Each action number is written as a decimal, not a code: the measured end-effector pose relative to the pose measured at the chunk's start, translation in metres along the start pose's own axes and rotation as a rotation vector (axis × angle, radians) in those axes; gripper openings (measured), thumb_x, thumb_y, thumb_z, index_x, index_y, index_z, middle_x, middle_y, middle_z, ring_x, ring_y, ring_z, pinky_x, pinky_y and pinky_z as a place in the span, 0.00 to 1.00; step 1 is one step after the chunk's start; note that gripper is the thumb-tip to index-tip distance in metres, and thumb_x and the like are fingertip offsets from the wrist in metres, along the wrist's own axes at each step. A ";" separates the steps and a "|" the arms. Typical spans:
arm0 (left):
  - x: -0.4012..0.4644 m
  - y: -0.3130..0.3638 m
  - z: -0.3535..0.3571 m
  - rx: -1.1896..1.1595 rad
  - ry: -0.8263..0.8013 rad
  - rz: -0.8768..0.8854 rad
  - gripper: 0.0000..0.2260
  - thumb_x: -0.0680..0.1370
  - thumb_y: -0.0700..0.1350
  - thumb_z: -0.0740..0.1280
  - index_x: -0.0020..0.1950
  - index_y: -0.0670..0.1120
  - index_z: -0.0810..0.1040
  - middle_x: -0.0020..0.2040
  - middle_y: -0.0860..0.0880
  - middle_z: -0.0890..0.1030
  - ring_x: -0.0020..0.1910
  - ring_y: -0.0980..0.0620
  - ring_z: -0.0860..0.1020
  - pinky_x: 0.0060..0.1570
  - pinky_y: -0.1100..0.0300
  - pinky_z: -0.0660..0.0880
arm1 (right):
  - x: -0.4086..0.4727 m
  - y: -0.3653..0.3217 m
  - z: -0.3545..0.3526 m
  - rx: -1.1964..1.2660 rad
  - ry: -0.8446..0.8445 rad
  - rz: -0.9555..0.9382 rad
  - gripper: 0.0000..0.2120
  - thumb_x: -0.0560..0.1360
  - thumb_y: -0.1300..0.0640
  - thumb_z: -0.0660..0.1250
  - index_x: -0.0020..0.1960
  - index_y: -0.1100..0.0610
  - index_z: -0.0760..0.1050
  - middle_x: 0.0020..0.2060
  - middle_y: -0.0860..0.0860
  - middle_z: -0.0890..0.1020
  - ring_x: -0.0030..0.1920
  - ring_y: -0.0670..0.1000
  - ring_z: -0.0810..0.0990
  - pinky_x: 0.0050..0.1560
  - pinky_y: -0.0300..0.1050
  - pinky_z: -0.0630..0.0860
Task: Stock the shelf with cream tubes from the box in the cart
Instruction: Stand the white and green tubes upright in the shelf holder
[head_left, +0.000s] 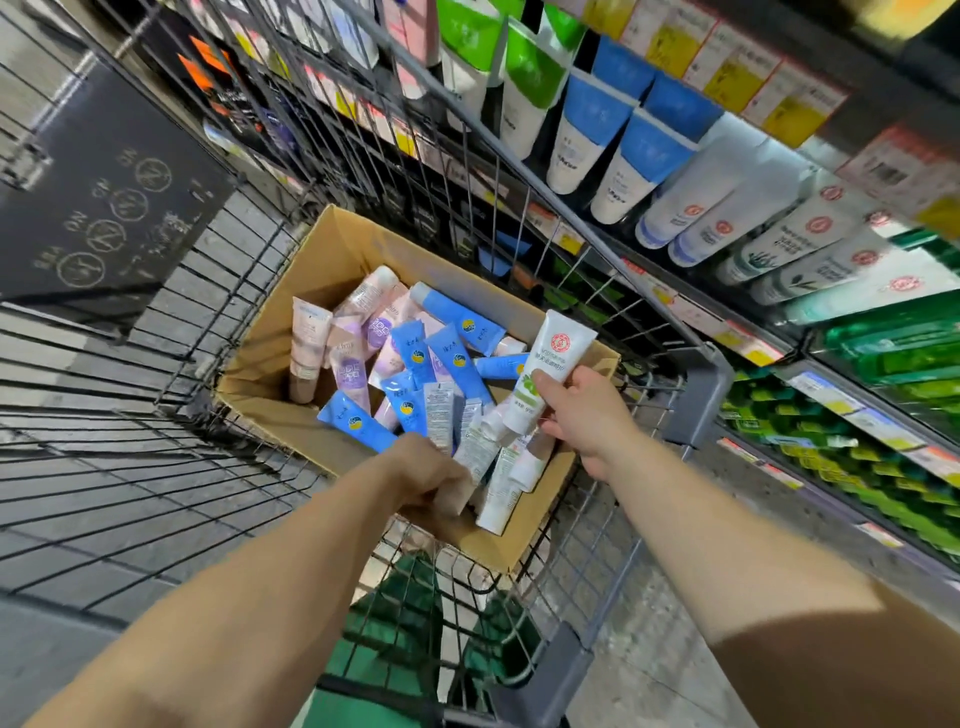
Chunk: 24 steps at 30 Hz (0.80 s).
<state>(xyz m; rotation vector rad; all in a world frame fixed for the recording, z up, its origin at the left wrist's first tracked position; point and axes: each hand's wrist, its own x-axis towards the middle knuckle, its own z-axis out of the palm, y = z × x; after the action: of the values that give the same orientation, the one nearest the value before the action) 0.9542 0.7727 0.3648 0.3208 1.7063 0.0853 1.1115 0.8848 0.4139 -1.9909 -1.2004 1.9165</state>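
Viewpoint: looking down from a person's head at two bare forearms reaching into a wire shopping cart (519, 171).
Box: an open cardboard box (332, 249) sits in the cart basket, holding a loose heap of cream tubes (415, 364) in blue, pink and white.
Right hand (582, 415): raised just above the box's right edge, thumb and fingers pinching a white tube (553, 364) with a red round emblem and green print, cap end pointing down.
Left hand (434, 480): low at the near side of the box, fingers curled among the white tubes; whether it actually grips one cannot be told.
Hands together: apart, the right higher than the left.
Shelf (769, 332): at right, just beside the cart, rows of upright tubes with blue, green and white bodies above yellow price labels.
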 end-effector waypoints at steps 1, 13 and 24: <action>-0.001 -0.002 -0.004 -0.033 -0.020 -0.005 0.18 0.64 0.45 0.75 0.49 0.36 0.81 0.49 0.36 0.83 0.50 0.37 0.82 0.50 0.38 0.79 | -0.003 -0.002 0.001 0.001 0.004 -0.006 0.03 0.78 0.52 0.65 0.46 0.49 0.73 0.49 0.51 0.82 0.51 0.55 0.82 0.55 0.54 0.80; -0.059 -0.009 -0.070 0.026 -0.053 0.141 0.12 0.77 0.48 0.69 0.37 0.43 0.76 0.36 0.45 0.74 0.32 0.50 0.73 0.35 0.59 0.73 | -0.058 -0.054 0.004 -0.080 0.057 -0.083 0.05 0.78 0.52 0.66 0.49 0.53 0.73 0.49 0.53 0.81 0.53 0.59 0.81 0.56 0.62 0.78; -0.139 0.065 -0.091 -0.216 -0.223 0.399 0.12 0.74 0.41 0.73 0.54 0.47 0.73 0.39 0.46 0.77 0.30 0.53 0.73 0.30 0.61 0.67 | -0.123 -0.099 -0.024 0.046 0.109 -0.130 0.04 0.79 0.52 0.65 0.52 0.51 0.71 0.56 0.51 0.79 0.55 0.53 0.80 0.53 0.54 0.80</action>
<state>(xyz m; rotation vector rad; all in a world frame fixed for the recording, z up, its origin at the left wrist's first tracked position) 0.8934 0.8107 0.5288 0.4862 1.3790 0.5061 1.1045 0.8873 0.5731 -1.9166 -1.2147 1.7350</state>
